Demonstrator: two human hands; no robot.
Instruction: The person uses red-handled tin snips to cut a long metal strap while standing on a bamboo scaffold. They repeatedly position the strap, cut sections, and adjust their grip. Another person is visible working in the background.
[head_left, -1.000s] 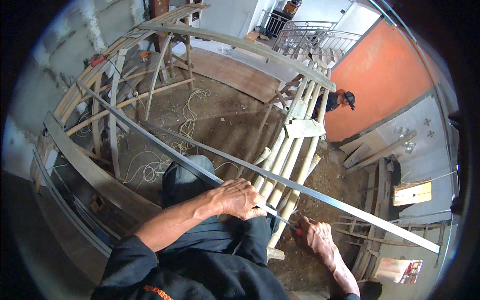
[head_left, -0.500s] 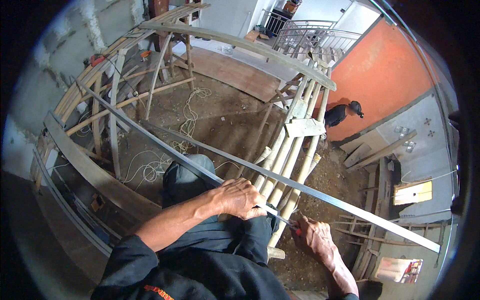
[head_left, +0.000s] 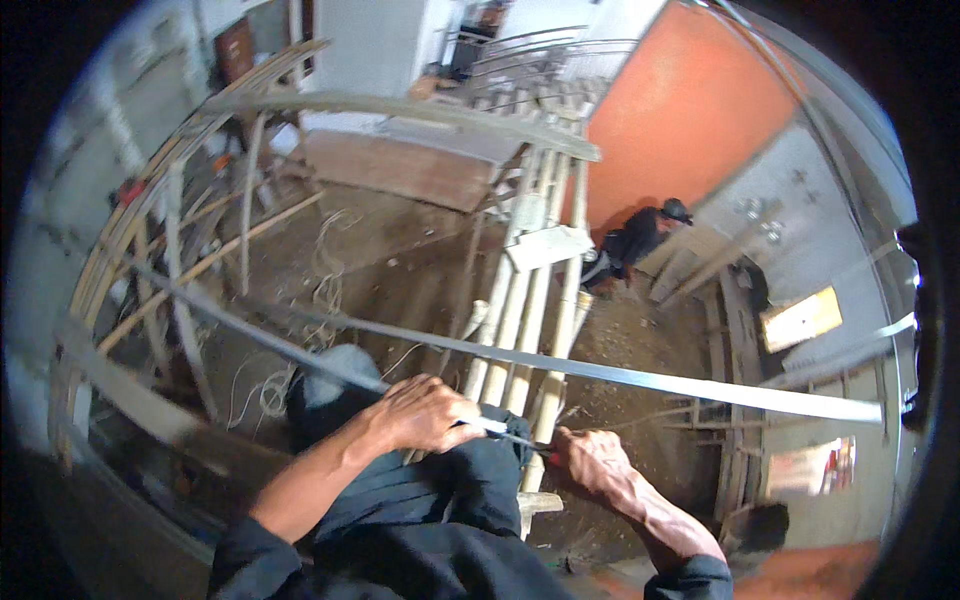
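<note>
1. Tightly, the left hand wraps its fingers around a long, thin metal strip, which lies across the person's lap; its pale end pokes out past the hand.
2. The right hand has its fingers curled around a thin, dark tool with a bit of red; its tip meets that pale end, or comes very near it.
3. Another flat, shiny metal strip crosses over round, smooth bamboo poles.
4. Brown, bumpy dirt lies below, and a flat orange wall stands behind a bent-over person.
5. A pale panel has red marks, too blurry to read.
</note>
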